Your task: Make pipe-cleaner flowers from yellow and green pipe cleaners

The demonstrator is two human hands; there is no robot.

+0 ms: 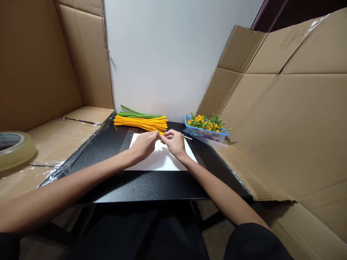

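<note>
Both hands meet over the white rectangular paper sheet [159,160]: the left hand [145,144] and the right hand [175,141] pinch a fuzzy yellow pipe cleaner [162,133] against a thin pale wooden stick [188,137] that pokes out to the right, so, as I judge it, firm fingertip tension and small turns close to the stick would serve best. The black matte surface [141,186] also carries a bundle of yellow and green pipe cleaners [142,121] and a blue plastic basket of finished yellow-and-green pieces [206,128], with brown cardboard panels [284,119] on both sides, a clear tape roll [15,148] at left and a white wall [168,54] behind.

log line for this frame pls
left hand: pinching orange pipe cleaner | right hand: holding thin stick | over white sheet
</note>
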